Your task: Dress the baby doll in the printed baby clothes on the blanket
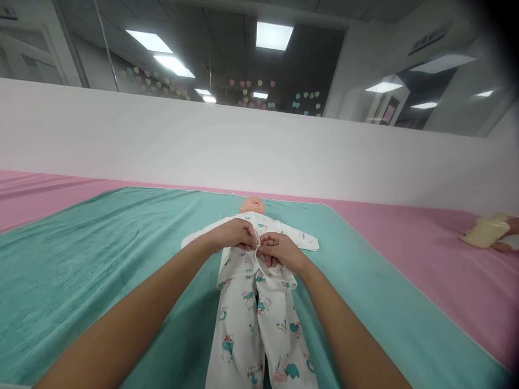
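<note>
A baby doll (252,205) lies on its back on a teal towel (101,254), head away from me. It wears a white printed top (284,233) and matching trousers (251,329). My left hand (235,235) and my right hand (279,249) meet over the doll's chest. Both hands have their fingers curled and pinch the front edges of the top where the two sides come together.
The towel covers a pink sheet (425,254) on a wide surface against a white partition (243,146). At the far right edge another person's hand (508,237) holds a pale yellow object (484,231). Glass windows with heart stickers stand behind the partition.
</note>
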`<state>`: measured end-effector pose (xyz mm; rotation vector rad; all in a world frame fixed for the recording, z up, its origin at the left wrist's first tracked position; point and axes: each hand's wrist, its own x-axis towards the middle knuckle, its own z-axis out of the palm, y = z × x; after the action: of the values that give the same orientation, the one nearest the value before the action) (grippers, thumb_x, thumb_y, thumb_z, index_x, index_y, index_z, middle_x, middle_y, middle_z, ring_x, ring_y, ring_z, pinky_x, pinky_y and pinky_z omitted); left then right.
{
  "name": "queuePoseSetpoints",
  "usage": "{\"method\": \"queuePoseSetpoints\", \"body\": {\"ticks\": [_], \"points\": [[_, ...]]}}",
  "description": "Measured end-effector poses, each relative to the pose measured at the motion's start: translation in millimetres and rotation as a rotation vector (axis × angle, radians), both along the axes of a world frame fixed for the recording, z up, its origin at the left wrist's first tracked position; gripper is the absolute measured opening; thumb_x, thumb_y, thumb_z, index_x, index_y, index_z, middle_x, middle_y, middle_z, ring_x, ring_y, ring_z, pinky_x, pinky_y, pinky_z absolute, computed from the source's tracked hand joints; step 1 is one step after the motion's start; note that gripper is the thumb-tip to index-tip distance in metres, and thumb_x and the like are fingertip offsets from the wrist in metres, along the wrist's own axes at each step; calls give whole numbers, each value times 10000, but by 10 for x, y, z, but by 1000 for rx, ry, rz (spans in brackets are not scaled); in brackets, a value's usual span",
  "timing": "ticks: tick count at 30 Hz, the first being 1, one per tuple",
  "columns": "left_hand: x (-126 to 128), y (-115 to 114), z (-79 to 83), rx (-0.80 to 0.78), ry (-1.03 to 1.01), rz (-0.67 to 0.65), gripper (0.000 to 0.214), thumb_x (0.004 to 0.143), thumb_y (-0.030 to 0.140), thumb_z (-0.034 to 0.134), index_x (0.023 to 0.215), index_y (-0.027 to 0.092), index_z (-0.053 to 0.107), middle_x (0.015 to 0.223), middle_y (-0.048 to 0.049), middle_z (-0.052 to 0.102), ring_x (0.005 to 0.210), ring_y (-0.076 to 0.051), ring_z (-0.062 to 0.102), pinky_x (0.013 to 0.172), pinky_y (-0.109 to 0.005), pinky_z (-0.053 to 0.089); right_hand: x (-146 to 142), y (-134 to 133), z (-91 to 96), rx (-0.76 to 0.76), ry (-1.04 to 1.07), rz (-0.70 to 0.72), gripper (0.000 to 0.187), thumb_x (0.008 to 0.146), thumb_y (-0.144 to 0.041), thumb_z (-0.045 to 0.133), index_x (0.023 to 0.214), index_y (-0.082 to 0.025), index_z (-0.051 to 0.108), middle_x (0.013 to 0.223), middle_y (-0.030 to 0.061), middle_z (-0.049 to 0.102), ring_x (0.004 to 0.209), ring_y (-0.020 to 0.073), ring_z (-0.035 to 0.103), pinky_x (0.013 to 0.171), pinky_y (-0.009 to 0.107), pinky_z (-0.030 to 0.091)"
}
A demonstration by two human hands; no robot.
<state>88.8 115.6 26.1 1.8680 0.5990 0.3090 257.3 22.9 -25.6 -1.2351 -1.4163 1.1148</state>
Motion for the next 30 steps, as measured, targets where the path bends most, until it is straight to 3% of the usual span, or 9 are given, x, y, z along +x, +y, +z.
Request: {"method": "queuePoseSetpoints", "body": {"ticks": [15, 25, 30], "points": [[14, -15, -5, 58, 54, -19, 107, 619, 223, 638, 701, 175, 588, 614, 8, 610, 598, -130, 570, 536, -217, 447, -37, 1, 0, -13, -9, -48, 252, 689, -342, 640, 864, -170, 580, 735, 32, 668, 445, 83, 540, 377, 175, 345], [-27, 32, -10, -23, 22, -81, 207, 627, 294, 668, 775, 165, 603, 644, 3, 605, 625, -130, 566, 574, -230, 446, -42, 4, 27, -40, 36, -60, 287, 764, -448, 560, 762, -162, 578, 708, 35, 648, 445, 76, 541, 382, 168, 342], [-29, 41, -10, -23, 17, -119, 218, 654, 312, 657, 801, 163, 595, 661, -1, 611, 626, -124, 562, 582, -229, 437, -60, 0, 48, -58, 10, -83, 339, 722, -499, 604, 738, -162, 578, 687, 33, 643, 447, 80, 539, 387, 178, 351]]}}
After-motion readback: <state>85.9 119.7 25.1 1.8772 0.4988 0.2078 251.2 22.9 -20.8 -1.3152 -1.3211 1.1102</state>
